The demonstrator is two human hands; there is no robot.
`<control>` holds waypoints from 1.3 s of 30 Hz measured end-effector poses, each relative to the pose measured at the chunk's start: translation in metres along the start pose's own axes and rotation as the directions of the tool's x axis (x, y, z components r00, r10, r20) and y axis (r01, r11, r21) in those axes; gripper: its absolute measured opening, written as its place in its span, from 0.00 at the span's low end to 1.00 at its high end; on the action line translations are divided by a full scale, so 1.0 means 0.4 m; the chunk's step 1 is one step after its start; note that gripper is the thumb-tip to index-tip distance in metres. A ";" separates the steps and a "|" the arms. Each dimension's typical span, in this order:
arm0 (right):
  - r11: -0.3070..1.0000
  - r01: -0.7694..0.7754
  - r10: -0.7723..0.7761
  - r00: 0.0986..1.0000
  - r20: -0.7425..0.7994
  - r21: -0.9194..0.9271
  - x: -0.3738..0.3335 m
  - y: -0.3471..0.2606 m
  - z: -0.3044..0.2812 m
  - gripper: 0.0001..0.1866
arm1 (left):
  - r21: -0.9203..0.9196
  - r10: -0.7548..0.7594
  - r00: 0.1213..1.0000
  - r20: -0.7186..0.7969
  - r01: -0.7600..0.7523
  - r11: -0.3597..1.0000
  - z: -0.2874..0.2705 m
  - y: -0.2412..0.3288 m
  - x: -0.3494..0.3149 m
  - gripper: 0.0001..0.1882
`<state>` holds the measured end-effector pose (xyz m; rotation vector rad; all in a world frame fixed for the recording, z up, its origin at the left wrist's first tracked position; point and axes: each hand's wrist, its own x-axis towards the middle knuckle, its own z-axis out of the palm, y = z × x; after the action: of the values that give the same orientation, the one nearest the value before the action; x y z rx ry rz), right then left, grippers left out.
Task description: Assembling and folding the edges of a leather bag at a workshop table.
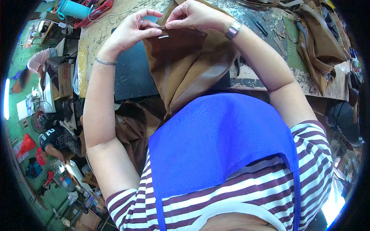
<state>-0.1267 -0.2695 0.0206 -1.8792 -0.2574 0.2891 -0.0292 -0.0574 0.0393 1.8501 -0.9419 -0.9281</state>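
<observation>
A brown leather bag with stitched seams hangs over the table's near edge toward my blue apron. At its far edge, my left hand grips the leather between thumb and fingers. Close beside it, my right hand pinches the same edge, thumb and forefinger pressed together. Whether a small part sits between the right fingertips cannot be made out. A small shiny pale mark shows on the leather just below the left thumb. Under the bag lies a dark flat mat.
More brown leather bags are heaped at the table's right. Dark tweezers-like tool and leather strips lie nearer the middle. A turquoise bottle and red basket stand far left. Two people work at left, beyond the worn table.
</observation>
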 end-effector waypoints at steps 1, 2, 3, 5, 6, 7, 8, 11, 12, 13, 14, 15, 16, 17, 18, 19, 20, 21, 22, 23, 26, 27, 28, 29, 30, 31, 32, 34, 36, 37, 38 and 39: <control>1.000 0.000 0.000 1.000 0.000 0.000 -0.001 -0.002 0.000 0.14 | 0.000 -0.007 1.000 0.007 0.007 1.000 0.000 -0.001 0.001 0.21; 0.994 0.089 -0.091 0.995 -0.033 -0.064 -0.001 -0.003 0.001 0.12 | -0.001 -0.014 1.000 0.014 0.014 1.000 -0.001 -0.002 0.000 0.21; 0.976 0.172 -0.181 0.981 -0.063 -0.130 -0.002 -0.004 -0.001 0.12 | 0.000 -0.012 1.000 0.016 0.012 1.000 -0.003 -0.003 0.001 0.21; 0.998 0.050 -0.051 0.998 -0.035 -0.033 0.006 -0.003 -0.013 0.13 | -0.046 0.004 1.000 0.006 -0.003 0.999 -0.007 -0.006 0.001 0.20; 0.995 -0.076 0.076 0.997 0.008 0.061 0.009 -0.003 -0.016 0.13 | -0.046 0.004 1.000 0.006 -0.004 0.999 -0.006 -0.004 0.001 0.20; 0.992 -0.060 0.059 0.998 0.008 0.112 0.009 -0.001 -0.015 0.14 | -0.039 0.017 1.000 0.001 -0.017 0.999 -0.005 -0.003 0.002 0.21; 0.992 -0.060 0.059 0.998 0.008 0.112 0.016 0.007 -0.014 0.14 | -0.032 0.029 1.000 -0.004 -0.029 0.999 -0.004 -0.001 0.002 0.21; 0.998 0.034 -0.033 0.999 -0.013 0.058 0.029 0.019 -0.013 0.14 | -0.013 0.016 1.000 0.020 -0.016 1.000 -0.010 -0.004 0.007 0.21; 0.997 -0.032 0.031 0.999 0.013 0.076 0.025 0.004 -0.013 0.14 | -0.015 0.015 1.000 0.019 -0.015 1.000 -0.008 -0.002 0.005 0.21; 0.991 -0.098 0.094 0.995 0.040 0.092 0.023 -0.003 -0.014 0.14 | -0.021 0.012 1.000 0.026 -0.011 1.000 -0.005 -0.001 0.003 0.22; 0.991 -0.099 0.095 0.995 0.041 0.092 0.027 0.003 -0.015 0.14 | -0.027 0.009 0.999 0.034 -0.008 1.000 -0.003 0.001 0.002 0.22; 1.000 -0.005 0.004 0.999 0.033 0.029 0.031 0.004 -0.015 0.13 | -0.028 0.009 0.999 0.035 -0.008 1.000 -0.001 0.004 0.003 0.22; 0.996 0.088 -0.087 0.996 0.030 -0.034 0.033 0.004 -0.016 0.12 | -0.026 0.005 0.999 0.036 -0.004 1.000 0.001 0.008 0.005 0.22; 0.996 0.087 -0.086 0.996 0.028 -0.034 0.028 0.004 -0.018 0.12 | -0.023 0.001 0.999 0.039 0.000 1.000 0.003 0.012 0.009 0.22; 0.982 0.087 -0.086 0.996 0.019 -0.167 0.019 -0.025 -0.008 0.12 | -0.024 -0.002 0.999 0.033 0.003 1.000 0.003 0.008 0.005 0.22; 0.951 0.086 -0.087 0.996 0.009 -0.298 0.016 -0.041 -0.002 0.11 | -0.006 0.004 1.000 0.022 -0.004 1.000 0.002 0.005 0.003 0.22; 0.951 0.090 -0.090 0.996 0.014 -0.296 0.020 -0.032 0.005 0.11 | 0.011 0.010 1.000 0.012 -0.011 1.000 0.000 0.002 0.001 0.21; 0.929 0.190 -0.222 0.973 -0.068 -0.316 0.020 -0.012 0.009 0.11 | 0.016 0.014 1.000 0.013 -0.014 1.000 -0.003 -0.002 0.006 0.21; 0.895 0.283 -0.351 0.924 -0.152 -0.345 0.021 0.015 0.012 0.11 | -0.032 0.015 1.000 -0.007 -0.015 0.999 -0.008 -0.008 0.013 0.21; 0.920 0.188 -0.280 0.930 -0.240 -0.343 0.023 0.058 0.008 0.17 | -0.080 0.014 1.000 -0.027 -0.017 0.997 -0.010 -0.015 0.020 0.20; 0.952 0.031 0.059 0.958 -0.280 0.305 -0.023 0.103 0.017 0.16 | -0.085 0.020 1.000 -0.007 -0.021 0.996 -0.013 -0.035 0.022 0.20; 0.977 -0.022 0.072 0.971 -0.229 0.211 -0.045 0.099 0.019 0.16 | -0.072 0.008 1.000 0.003 -0.007 0.997 -0.009 -0.033 0.024 0.19; 0.990 -0.079 0.101 0.976 -0.193 0.120 -0.062 0.094 0.023 0.16 | -0.069 0.010 1.000 0.010 -0.009 0.998 -0.008 -0.030 0.023 0.19; 0.995 -0.028 0.046 0.981 -0.189 0.093 -0.063 0.103 0.029 0.16 | -0.088 -0.010 1.000 0.007 0.011 0.996 -0.006 -0.029 0.019 0.19; 0.998 0.021 -0.008 0.983 -0.185 0.065 -0.067 0.113 0.032 0.16 | -0.108 -0.028 1.000 0.007 0.029 0.994 -0.002 -0.021 0.018 0.19; 0.998 0.018 -0.005 0.981 -0.191 0.067 -0.069 0.120 0.032 0.16 | -0.090 -0.028 1.000 0.002 0.028 0.996 0.002 -0.013 0.017 0.19; 0.994 0.020 -0.001 0.985 -0.175 0.109 -0.068 0.126 0.031 0.17 | -0.089 -0.028 1.000 0.008 0.028 0.996 0.003 -0.014 0.019 0.19; 0.989 0.024 0.002 0.984 -0.178 0.143 -0.074 0.127 0.019 0.18 | -0.132 -0.010 1.000 0.024 0.013 0.991 0.002 -0.001 0.032 0.18; 0.973 0.047 -0.018 0.992 -0.126 0.228 -0.072 0.123 0.013 0.17 | -0.134 -0.013 0.999 0.039 0.018 0.991 0.002 0.005 0.037 0.18; 0.972 0.046 -0.018 0.992 -0.125 0.229 -0.070 0.117 0.016 0.17 | -0.140 -0.022 0.999 0.045 0.028 0.990 0.001 0.005 0.037 0.19; 0.972 0.047 -0.008 0.986 -0.166 0.228 -0.072 0.108 0.022 0.15 | -0.140 -0.022 0.999 0.044 0.028 0.990 0.002 0.003 0.039 0.19; 0.973 0.047 0.000 0.979 -0.204 0.226 -0.072 0.097 0.028 0.13 | -0.147 -0.010 0.999 0.039 0.015 0.989 0.005 -0.003 0.037 0.18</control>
<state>-0.1564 -0.2809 -0.0177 -1.6600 -0.1019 0.1035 -0.0243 -0.0705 0.0340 1.7209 -0.8623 -1.0166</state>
